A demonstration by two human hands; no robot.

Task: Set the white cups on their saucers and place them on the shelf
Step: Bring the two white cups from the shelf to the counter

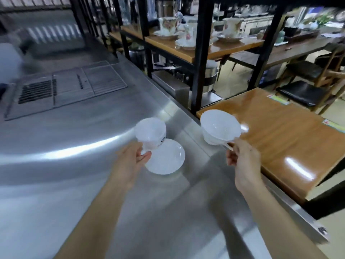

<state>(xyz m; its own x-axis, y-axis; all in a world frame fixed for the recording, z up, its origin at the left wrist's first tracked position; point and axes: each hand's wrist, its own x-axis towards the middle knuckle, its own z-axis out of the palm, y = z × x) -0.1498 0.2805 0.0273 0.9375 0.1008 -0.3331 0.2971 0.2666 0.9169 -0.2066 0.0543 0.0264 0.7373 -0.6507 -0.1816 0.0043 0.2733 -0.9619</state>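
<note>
- Head view looks down on a steel counter (74, 165), and the white saucer (166, 157) lying on it serves as the landmark.
- Well left of and beyond the saucer, a wire grille (65, 86) is set into the counter, clear of the work.
- Just left of the saucer, the left hand (134, 157) has its fingers closed on the handle of a white cup (150, 132), held upright over the saucer's far-left rim; whether its base touches the rim is lost in blur.
- To seat it well, I would centre the cup over the saucer's well and lower it straight, handle kept outward.
- Right of the saucer, the right hand (242, 157) pinches the handle of a second white cup (219, 128), lifted and tipped toward the camera above the counter's edge.
- No second saucer shows, so this cup has nowhere to land yet.
- Right of it lies a wooden tabletop (280, 137).
- Beyond the saucer stands a black-framed shelf (205, 47) already carrying flowered cups (169, 25); its uprights and those cups could crowd the placing.
</note>
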